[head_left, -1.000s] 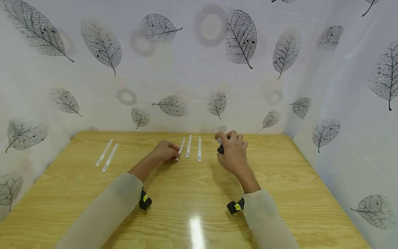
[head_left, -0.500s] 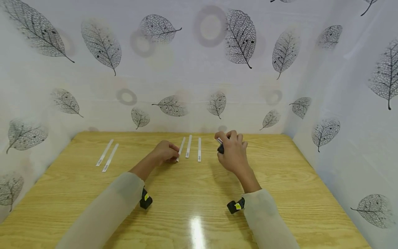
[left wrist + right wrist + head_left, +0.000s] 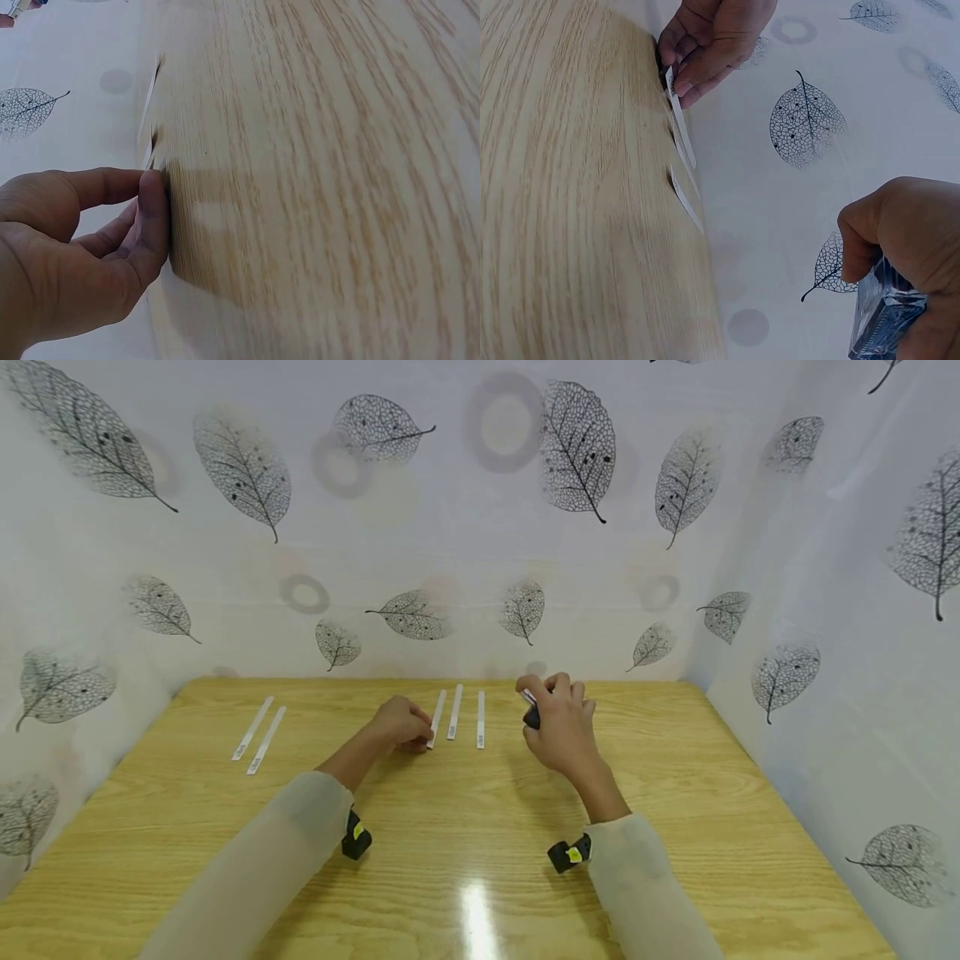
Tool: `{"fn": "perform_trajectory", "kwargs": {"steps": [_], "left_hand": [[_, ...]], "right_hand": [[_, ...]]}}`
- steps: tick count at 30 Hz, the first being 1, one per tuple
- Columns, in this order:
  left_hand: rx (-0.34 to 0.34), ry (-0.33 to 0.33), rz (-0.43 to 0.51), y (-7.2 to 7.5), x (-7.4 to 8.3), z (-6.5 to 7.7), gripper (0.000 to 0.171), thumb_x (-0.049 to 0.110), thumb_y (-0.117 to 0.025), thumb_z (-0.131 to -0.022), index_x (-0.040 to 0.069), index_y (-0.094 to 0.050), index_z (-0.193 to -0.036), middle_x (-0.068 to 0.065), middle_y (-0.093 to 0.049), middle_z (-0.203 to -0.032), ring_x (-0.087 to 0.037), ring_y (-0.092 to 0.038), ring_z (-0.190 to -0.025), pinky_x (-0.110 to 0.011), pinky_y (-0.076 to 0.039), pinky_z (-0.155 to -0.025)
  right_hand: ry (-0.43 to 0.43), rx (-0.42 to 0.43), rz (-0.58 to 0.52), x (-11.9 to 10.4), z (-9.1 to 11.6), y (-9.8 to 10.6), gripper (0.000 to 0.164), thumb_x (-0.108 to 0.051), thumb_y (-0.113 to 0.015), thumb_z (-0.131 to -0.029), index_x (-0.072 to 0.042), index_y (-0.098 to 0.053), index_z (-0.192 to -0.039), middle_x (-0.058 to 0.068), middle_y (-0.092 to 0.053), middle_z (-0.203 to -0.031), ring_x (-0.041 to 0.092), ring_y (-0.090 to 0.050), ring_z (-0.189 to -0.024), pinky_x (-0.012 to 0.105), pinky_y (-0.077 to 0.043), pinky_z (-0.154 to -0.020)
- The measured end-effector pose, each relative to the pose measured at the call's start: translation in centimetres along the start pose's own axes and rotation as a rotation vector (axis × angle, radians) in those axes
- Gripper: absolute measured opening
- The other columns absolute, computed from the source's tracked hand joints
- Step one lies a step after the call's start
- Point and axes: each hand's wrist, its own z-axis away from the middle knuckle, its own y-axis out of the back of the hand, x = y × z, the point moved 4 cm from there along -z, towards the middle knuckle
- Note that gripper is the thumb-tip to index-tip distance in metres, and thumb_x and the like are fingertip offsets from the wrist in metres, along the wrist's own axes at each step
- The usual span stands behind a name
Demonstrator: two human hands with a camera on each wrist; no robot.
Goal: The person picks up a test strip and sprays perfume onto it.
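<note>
Left sleeve (image 3: pixel 258 860) sits a tiny bit more to the right than a second ago, and the white strip (image 3: pixel 439 708) in the left hand (image 3: pixel 401 724), bent then, looks straight now. Biggest is the pale wall cloth (image 3: pixel 450 535) with dark leaves on it, then the brown table (image 3: pixel 480 810). Next come two hands. The right hand (image 3: pixel 564 727) curls around a shiny thing (image 3: pixel 885 315); the head view shows mostly a black bit, but the right wrist view shows see-through sides. The left hand pinches the near end of its strip with thumb and fingers; the left wrist view shows those fingertips up close but hides most of the strip. Two black boxes (image 3: pixel 356 841) with yellow patches sit at the wrists. Thinnest are the strips, five in the head view: one pinched, two more strips (image 3: pixel 482 714) just right of it, and two other strips (image 3: pixel 268 737) well apart on the left. The right wrist view shows only three.
</note>
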Motion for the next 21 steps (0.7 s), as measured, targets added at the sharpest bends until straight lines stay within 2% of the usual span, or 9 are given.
{"fn": "perform_trajectory", "kwargs": {"steps": [9, 16, 21], "left_hand": [[-0.011, -0.024, -0.02, 0.4, 0.0, -0.2, 0.023, -0.006, -0.069, -0.088, -0.011, -0.067, -0.111, -0.014, -0.069, -0.088, -0.016, -0.067, -0.066, -0.03, -0.061, -0.065], [-0.008, -0.035, -0.025, 1.4, -0.5, -0.1, 0.033, -0.005, -0.068, -0.089, -0.012, -0.064, -0.12, -0.016, -0.068, -0.098, -0.016, -0.066, -0.069, -0.03, -0.061, -0.067], [-0.003, -0.054, -0.028, 2.4, -0.6, 0.3, 0.034, -0.004, -0.068, -0.089, -0.013, -0.063, -0.121, -0.019, -0.069, -0.1, -0.018, -0.067, -0.071, -0.032, -0.062, -0.069]], "right_hand": [[-0.015, -0.046, -0.01, 0.0, -0.1, -0.2, 0.057, -0.005, -0.075, -0.084, -0.027, -0.053, -0.132, 0.022, -0.048, -0.125, 0.041, -0.041, -0.104, 0.057, -0.035, -0.08], [-0.004, -0.028, -0.013, 0.0, 0.0, -0.3, 0.058, -0.005, -0.076, -0.085, -0.027, -0.05, -0.132, 0.022, -0.048, -0.125, 0.042, -0.041, -0.104, 0.058, -0.035, -0.08], [0.009, -0.001, -0.028, 0.0, 0.1, -0.3, 0.058, -0.004, -0.076, -0.085, -0.026, -0.051, -0.132, 0.023, -0.047, -0.126, 0.043, -0.041, -0.104, 0.06, -0.035, -0.08]]}}
